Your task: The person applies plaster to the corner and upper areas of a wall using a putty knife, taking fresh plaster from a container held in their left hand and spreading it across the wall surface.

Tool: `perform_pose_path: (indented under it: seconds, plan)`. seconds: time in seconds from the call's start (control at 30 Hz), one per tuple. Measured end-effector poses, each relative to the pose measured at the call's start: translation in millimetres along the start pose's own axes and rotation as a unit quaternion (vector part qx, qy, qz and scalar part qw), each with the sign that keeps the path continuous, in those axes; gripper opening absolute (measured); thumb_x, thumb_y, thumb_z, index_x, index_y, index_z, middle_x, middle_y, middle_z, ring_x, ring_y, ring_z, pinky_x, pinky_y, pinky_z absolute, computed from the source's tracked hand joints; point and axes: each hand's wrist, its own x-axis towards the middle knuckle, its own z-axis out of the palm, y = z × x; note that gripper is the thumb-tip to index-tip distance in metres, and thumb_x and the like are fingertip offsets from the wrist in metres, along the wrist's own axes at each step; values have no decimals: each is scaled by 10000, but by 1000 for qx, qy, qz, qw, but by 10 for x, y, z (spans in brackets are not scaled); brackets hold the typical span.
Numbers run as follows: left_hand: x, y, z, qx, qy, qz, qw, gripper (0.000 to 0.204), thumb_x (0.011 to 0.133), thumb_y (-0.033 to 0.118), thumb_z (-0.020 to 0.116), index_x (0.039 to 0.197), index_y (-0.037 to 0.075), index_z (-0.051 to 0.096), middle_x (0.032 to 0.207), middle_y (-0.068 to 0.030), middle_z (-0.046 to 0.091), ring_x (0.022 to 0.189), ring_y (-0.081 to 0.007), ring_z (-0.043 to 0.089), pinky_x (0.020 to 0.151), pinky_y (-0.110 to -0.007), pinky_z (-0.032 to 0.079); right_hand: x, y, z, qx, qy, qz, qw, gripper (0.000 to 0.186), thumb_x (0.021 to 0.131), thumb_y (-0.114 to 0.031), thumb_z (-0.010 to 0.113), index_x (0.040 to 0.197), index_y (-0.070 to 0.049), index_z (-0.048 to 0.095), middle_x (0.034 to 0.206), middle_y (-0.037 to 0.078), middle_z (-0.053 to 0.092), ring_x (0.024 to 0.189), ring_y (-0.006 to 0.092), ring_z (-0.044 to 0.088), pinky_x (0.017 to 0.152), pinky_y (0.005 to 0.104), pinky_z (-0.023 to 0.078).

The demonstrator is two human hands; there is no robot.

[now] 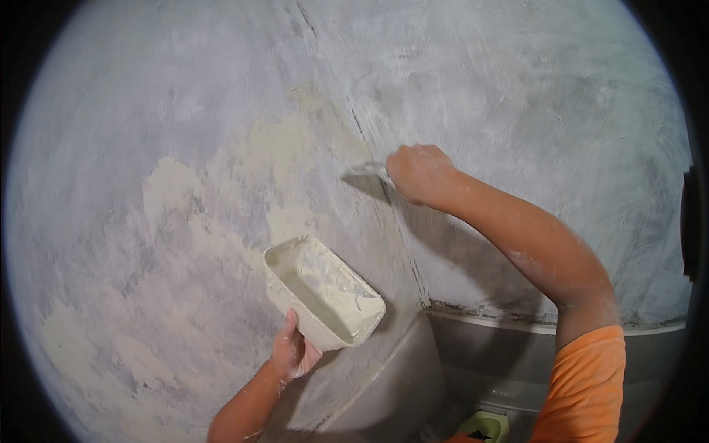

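Observation:
My left hand (297,350) holds up a pale, rectangular plaster pan (317,328) from below, its thumb against the outer wall. Whitish paste coats the pan's inside and rim. My right hand (422,173) is closed round the handle of a putty knife (365,171), whose blade lies at the wall just left of the inside corner. The handle itself is mostly hidden by my fingers. Cream-coloured patches of filler (275,151) are spread over the grey left wall (96,184), to the left of the blade.
A dark, cracked corner seam (357,122) runs down between the left wall and the grey right wall (532,148). Lower down, darker grey panels (391,384) with a pale ledge border the walls. A yellow-green container (489,424) stands at the bottom.

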Motion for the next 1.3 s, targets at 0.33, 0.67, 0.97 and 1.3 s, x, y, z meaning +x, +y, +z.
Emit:
perform_pose_path:
  seconds: [0.33,0.67,0.97,1.3]
  plan:
    - [-9,-150,-26,-20,45,13,999,998,913,745,526,1584,59,251,1563,-156,419,1378,-319,505,1108,-474,477,-375,-714,1695,274,-67,217,935,325,994,-151,433,1106,27,681,1044,278,717,989,415,718,839,512,565]
    - [49,52,227,-35,-30,12,999,1064,887,859,341,1603,86,195,1573,-186,383,1355,-377,527,1007,-546,562,-514,97,587,229,-73,28,970,336,937,-278,651,964,56,684,909,275,699,857,441,690,799,485,542]
    - [-113,107,329,-4,62,7,998,989,943,800,286,1627,100,141,1623,-152,326,1476,-315,372,1182,-511,372,36,-220,632,259,83,72,960,351,992,-290,597,1009,57,645,904,295,690,838,480,677,771,544,548]
    - [-26,-10,329,-182,175,-3,968,892,993,757,257,1604,107,263,1592,-127,389,1462,-293,390,1203,-482,314,-685,-375,1369,547,-91,86,828,316,981,-215,621,1154,45,669,757,163,674,589,238,613,564,360,480]
